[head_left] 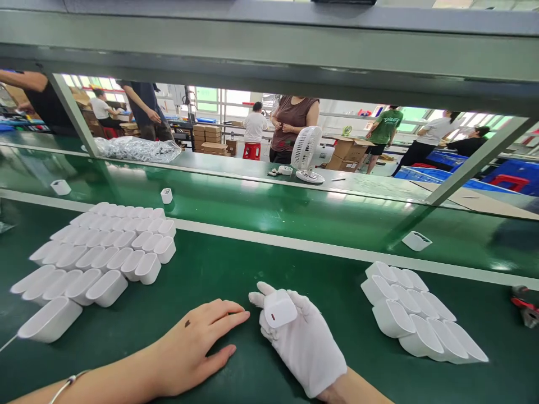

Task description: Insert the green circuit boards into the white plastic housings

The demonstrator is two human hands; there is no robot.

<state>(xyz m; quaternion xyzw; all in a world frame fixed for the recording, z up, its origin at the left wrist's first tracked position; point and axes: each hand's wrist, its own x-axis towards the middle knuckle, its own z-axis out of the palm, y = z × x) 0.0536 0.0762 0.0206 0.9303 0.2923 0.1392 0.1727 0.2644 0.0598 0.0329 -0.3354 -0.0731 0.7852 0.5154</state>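
Note:
My gloved right hand (301, 342) is closed around a white charger housing (281, 310). One face of the housing, with a small dark port slot, is turned up toward me. My bare left hand (202, 342) holds nothing; it lies on the green work surface (227, 258) just left of the glove, fingers apart. To the left stand rows of white oval cups (107, 287), packed side by side with their hollow ends up. A smaller block of similar white cups (423, 336) is on the right.
Beyond a white strip (252, 238), single white housings (416, 241) sit on a green belt-like surface (269, 210). A red-handled tool (526, 306) lies at the right edge. Across stand a white fan (308, 151), bagged parts (137, 148) and several people. A grey beam (269, 62) spans overhead.

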